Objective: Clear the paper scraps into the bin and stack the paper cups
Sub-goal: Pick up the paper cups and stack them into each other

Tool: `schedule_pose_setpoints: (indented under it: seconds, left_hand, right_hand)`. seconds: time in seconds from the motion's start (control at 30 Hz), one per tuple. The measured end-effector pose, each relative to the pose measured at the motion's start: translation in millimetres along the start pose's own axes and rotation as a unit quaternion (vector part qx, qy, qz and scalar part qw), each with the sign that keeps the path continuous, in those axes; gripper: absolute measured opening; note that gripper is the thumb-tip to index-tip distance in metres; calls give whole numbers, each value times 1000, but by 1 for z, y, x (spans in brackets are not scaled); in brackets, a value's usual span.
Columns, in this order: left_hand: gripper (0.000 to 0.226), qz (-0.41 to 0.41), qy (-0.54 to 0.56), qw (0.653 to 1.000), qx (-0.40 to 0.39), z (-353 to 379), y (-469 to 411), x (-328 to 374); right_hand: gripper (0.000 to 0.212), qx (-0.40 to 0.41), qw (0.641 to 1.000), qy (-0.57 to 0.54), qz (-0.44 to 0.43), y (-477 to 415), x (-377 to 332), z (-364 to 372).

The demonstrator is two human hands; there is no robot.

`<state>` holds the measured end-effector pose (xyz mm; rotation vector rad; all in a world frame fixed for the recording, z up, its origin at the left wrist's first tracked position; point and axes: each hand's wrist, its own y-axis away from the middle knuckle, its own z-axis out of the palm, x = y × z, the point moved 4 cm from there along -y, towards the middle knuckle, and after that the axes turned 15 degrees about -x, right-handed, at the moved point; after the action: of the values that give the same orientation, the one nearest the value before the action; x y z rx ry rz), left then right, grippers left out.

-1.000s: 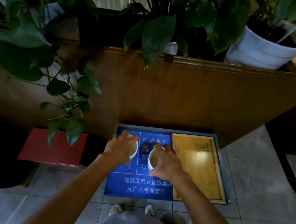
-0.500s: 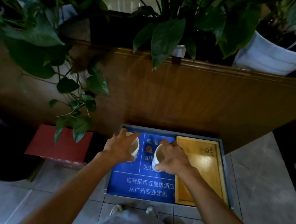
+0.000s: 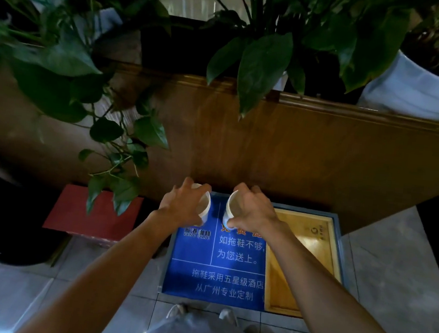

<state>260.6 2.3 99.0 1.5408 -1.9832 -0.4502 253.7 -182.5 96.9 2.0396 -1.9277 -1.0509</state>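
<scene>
A long wooden partition (image 3: 307, 158) with a smooth brown veneer crosses the whole view, and its top ledge carries potted plants. Broad dark leaves (image 3: 260, 65) hang down over its face, and a trailing vine (image 3: 117, 156) with heart-shaped leaves drops at the left toward the red box. A round white planter (image 3: 419, 89) with ribbed sides sits on the ledge at the right. The floor (image 3: 400, 277) is pale glossy tile with thin grout lines.

Against the foot of the partition lies a shallow grey-rimmed tray (image 3: 338, 239), rectangular. Its left part is covered by a blue printed sign (image 3: 216, 270) with white Chinese characters; its right part holds a flat yellow wooden insert (image 3: 303, 260) with a raised edge. Just left of the tray sits a red flat-topped box (image 3: 93, 213), partly under the vine, and farther left a dark round bin (image 3: 7, 215), whose inside is too dim to read.

Both bare forearms reach forward over the blue sign. The left hand (image 3: 182, 205) is clamped around a white paper cup (image 3: 205, 205), fingers wrapped over its far side. The right hand (image 3: 254, 210) is clamped around a second paper cup (image 3: 231, 207). The two cups are held side by side, near each other with a narrow gap between, both tilted so their open mouths face the camera, above the far end of the sign. Whether either touches the tray cannot be told.

Two shoe tips (image 3: 177, 310) show on the tile below the tray.
</scene>
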Motion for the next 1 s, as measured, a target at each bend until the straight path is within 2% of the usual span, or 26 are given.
schedule_pose_setpoints:
  seconds: [0.3, 0.63, 1.0]
  left_hand:
    - [87, -12, -50, 999, 2, -11, -21, -2]
    - [90, -16, -39, 999, -20, -13, -36, -6]
    - [91, -25, -33, 999, -35, -19, -39, -7]
  right_hand:
    - [90, -4, 1000, 17, 25, -31, -7, -5]
    - [92, 3, 998, 22, 52, -49, -6, 0]
    - [90, 6, 999, 14, 34, -60, -17, 1]
